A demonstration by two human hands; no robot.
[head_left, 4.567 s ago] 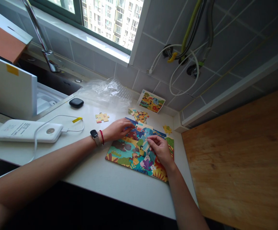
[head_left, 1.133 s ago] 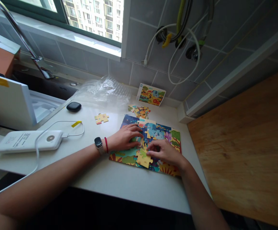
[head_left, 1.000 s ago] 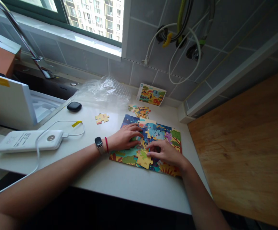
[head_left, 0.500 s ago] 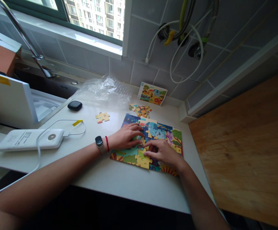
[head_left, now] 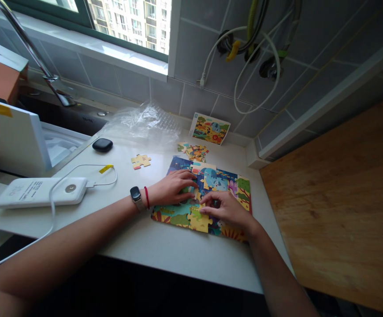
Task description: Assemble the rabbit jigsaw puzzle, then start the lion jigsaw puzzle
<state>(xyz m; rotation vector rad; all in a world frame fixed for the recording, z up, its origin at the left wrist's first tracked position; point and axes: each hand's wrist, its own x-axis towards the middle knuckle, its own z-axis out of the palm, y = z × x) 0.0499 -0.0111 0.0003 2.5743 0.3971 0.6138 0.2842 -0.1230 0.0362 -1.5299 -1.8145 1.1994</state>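
My left hand (head_left: 181,186) lies palm down on a jigsaw puzzle (head_left: 178,220), its fingers spread over the left half of the picture. Thumb and forefinger of my right hand (head_left: 222,206) pinch the upper part of a yellow puzzle piece with a green figure (head_left: 199,222). That piece sits on top of the puzzle's lower middle, its bottom edge jutting slightly past the border. An elephant piece (head_left: 211,178) is above my hands, in the puzzle's upper part. My palms and fingers hide some of the middle.
Behind the puzzle are a pile of loose pieces (head_left: 196,152) and a picture card (head_left: 210,128) leaning on the wall. A single piece (head_left: 141,161), a black case (head_left: 102,145), clear plastic wrap (head_left: 145,125) and a corded white power bank (head_left: 42,192) are leftward. A wooden panel (head_left: 336,198) stands right.
The yellow-and-green piece has slid slightly to the right together with my right hand. My left hand stays in place on the puzzle.
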